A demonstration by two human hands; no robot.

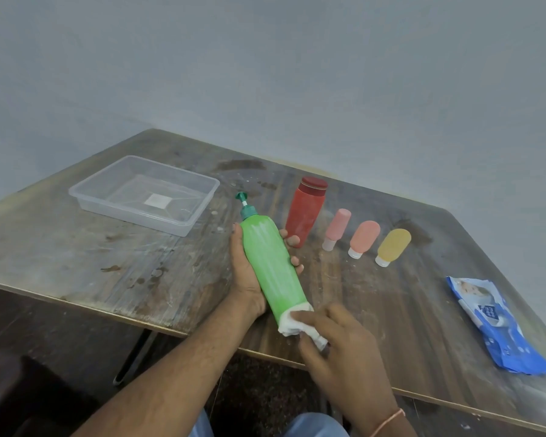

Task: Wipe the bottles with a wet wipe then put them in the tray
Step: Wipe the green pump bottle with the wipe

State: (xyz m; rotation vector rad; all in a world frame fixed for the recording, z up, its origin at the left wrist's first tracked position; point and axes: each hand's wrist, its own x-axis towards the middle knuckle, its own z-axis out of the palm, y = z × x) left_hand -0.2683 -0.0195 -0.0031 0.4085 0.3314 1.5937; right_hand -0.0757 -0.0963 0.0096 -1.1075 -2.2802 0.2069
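Looking down from the head cam, closest to me is my right hand (338, 345), fingers curled around a bunched-up white wet wipe (300, 323) and pressing it against the bottom end of the green pump bottle (270, 263). A thin orange thread sits on that wrist. My left hand (249, 272) has the bottle cradled from underneath, thumb on the near side and fingertips wrapping over the far side, so it's a proper grip. The bottle is tilted, base toward me, teal pump head pointing away, held just above the worn wooden table (108, 263).

Off to the right near the table edge lies the blue wipes pack (498, 326), flat.

Further back, right of the bottle, there's a row: a red bottle (306, 212) with a dark red cap standing upright, then three small squeeze tubes standing on their caps, pink (336, 230), salmon-orange (363, 238) and yellow (393, 246). They're near each other but apart.

Back left sits the clear plastic tray (85, 192) with nothing in it, well apart from the bottles.
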